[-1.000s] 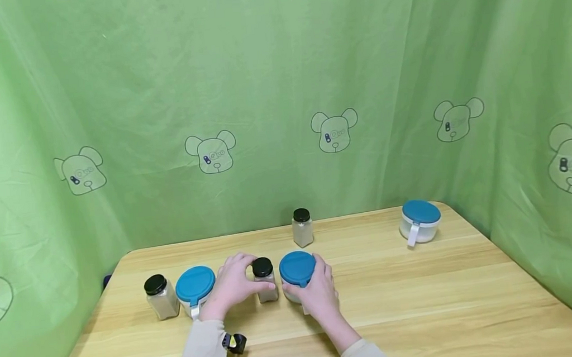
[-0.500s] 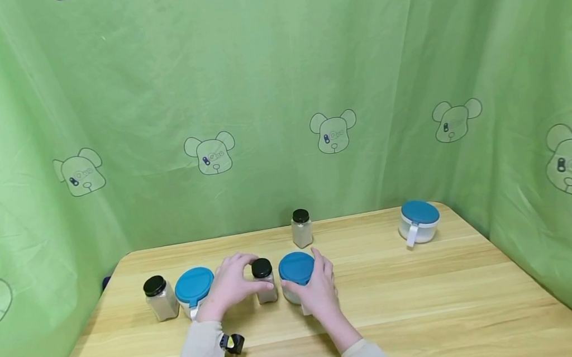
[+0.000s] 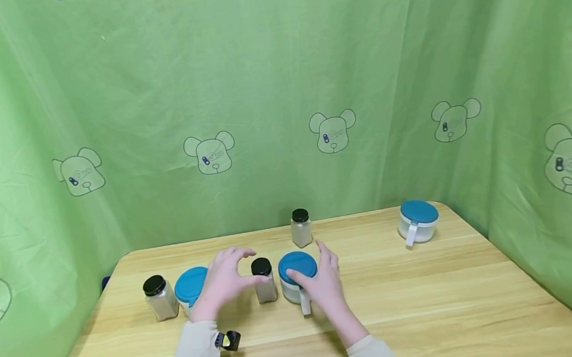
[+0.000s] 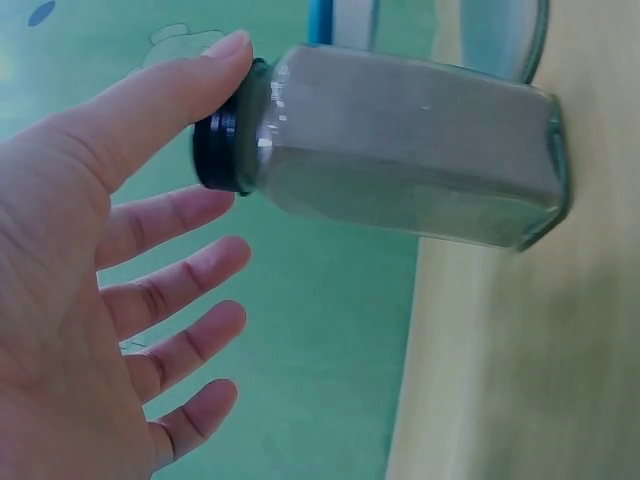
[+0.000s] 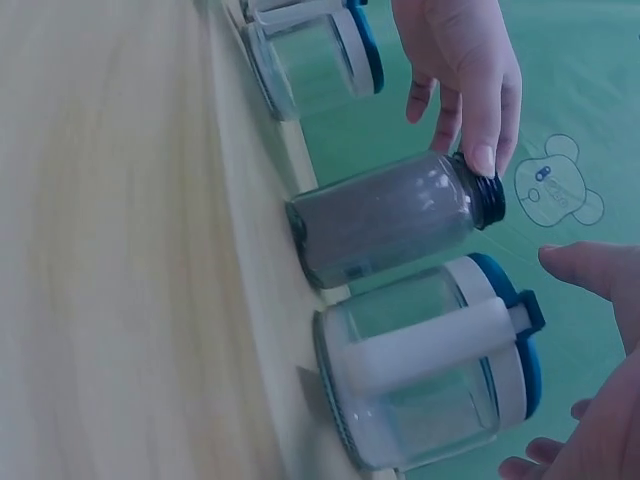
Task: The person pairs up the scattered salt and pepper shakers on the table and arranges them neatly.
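Observation:
In the head view my left hand (image 3: 223, 278) stands with thumb and fingers spread beside a square glass jar (image 3: 266, 289) with a black lid and greyish contents. The left wrist view has the thumb at the lid's edge and the other fingers loosely bent, apart from the jar. My right hand (image 3: 324, 279) is spread around the right side of a round glass pot (image 3: 291, 293) with a blue lid and white handle. A gap shows between that pot and the right thumb in the right wrist view. Both containers stand upright, side by side on the wooden table.
Left of my left hand are another black-lidded jar (image 3: 162, 303) and a blue-lidded pot (image 3: 190, 287), partly hidden by that hand. A third such jar (image 3: 301, 232) stands near the back edge, and another pot (image 3: 419, 224) at the back right. Green curtain (image 3: 277, 190) surrounds the table (image 3: 452, 300).
Both hands have loosened and drawn back from their containers, the left one leftward, the right one rightward with its fingers spreading. More of the pot and its handle now shows. The containers stay put.

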`<state>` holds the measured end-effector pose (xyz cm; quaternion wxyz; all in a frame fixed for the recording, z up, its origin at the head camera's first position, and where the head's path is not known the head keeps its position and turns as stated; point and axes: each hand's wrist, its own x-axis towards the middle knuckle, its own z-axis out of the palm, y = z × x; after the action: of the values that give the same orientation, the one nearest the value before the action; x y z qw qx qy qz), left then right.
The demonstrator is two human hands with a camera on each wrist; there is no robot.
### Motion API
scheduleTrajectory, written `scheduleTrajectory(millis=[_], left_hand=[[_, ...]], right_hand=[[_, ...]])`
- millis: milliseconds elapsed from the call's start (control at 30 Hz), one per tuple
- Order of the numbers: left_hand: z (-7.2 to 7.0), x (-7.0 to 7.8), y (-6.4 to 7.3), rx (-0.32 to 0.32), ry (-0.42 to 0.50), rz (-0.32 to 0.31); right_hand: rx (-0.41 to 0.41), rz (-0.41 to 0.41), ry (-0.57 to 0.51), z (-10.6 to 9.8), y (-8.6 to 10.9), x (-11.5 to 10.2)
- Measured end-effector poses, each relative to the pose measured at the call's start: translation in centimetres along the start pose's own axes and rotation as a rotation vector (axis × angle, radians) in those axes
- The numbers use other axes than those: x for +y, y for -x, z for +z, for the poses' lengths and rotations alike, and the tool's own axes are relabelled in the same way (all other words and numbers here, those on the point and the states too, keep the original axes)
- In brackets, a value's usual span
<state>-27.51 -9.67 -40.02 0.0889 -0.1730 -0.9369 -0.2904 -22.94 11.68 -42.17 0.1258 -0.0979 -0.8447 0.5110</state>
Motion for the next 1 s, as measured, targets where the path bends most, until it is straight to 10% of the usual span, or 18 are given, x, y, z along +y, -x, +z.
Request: scheduleTrajectory(millis=[1000], left_hand=[[-0.8,4.4,0.9,0.121,-0.062,0.154]], right_hand=[[0.074,0.022,-0.016,-6.3,-2.7,1.4]])
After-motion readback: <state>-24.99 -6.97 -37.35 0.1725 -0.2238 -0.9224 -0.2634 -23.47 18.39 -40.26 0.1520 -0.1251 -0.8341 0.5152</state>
